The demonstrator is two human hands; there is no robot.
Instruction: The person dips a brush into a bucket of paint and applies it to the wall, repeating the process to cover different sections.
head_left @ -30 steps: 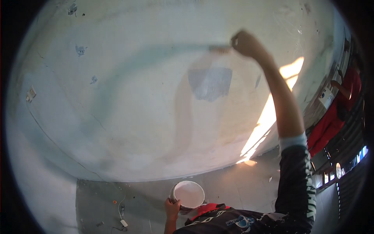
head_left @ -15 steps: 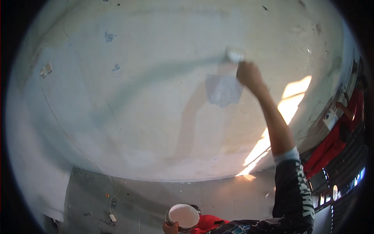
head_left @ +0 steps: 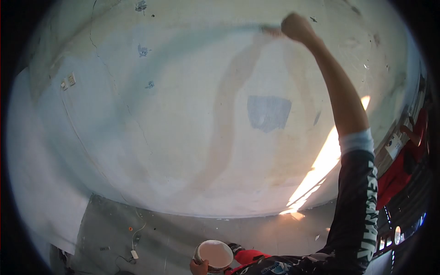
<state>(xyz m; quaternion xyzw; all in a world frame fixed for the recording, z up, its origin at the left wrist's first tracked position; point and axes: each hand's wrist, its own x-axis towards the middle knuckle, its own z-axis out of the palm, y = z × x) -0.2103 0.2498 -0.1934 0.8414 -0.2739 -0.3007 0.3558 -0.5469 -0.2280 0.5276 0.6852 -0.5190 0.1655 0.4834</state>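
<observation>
My right hand (head_left: 298,28) is raised high against the pale wall (head_left: 183,114), fingers closed around a paintbrush (head_left: 272,31). The brush is blurred, and its handle is hidden in the fist; its bristle end points left at the wall. Low in the view, my left hand (head_left: 199,267) grips the side of a round white bucket (head_left: 214,255) with pale pinkish-white paint inside. A grey squarish patch (head_left: 269,113) marks the wall below the brush.
Wall sockets (head_left: 68,81) sit at left, with a cable running down. A white power strip (head_left: 134,254) and cords lie on the grey floor (head_left: 174,233). At far right stands a person in red (head_left: 398,176). Bright sunlight streaks the wall's right side.
My right hand and the brush have moved up the wall, above the grey patch. The view has shifted slightly; my left hand still holds the bucket.
</observation>
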